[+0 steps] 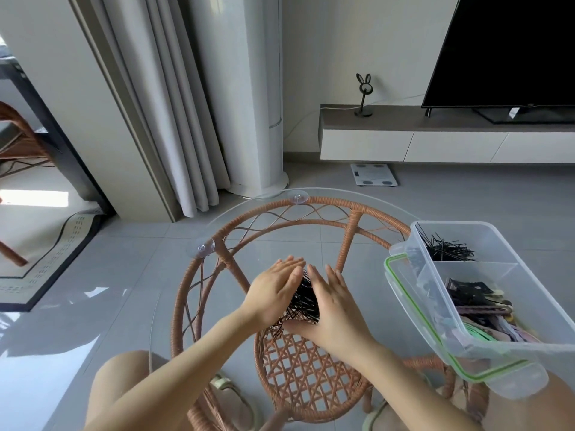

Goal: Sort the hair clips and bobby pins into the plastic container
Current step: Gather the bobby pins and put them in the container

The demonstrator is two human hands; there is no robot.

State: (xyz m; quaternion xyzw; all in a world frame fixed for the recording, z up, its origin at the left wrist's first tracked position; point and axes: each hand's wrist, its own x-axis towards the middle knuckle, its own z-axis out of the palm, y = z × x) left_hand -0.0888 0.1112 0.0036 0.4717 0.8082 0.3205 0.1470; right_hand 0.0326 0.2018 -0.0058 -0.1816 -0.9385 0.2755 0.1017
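A heap of black bobby pins (303, 301) lies on the round glass tabletop (249, 209). My left hand (273, 290) and my right hand (329, 309) press against it from either side, fingers straight, palms facing each other. At the right stands the clear plastic container (485, 346) with compartments. Its far compartment holds more black bobby pins (448, 248), and the nearer one holds coloured hair clips (476, 301). The container rests on its green-rimmed lid (404, 300).
The glass top sits on a rattan table frame (345, 244) with suction cups (202, 247). My knees and sandals show below through the glass. A TV cabinet (435, 141), a scale (373, 175) and curtains (174, 119) stand farther off.
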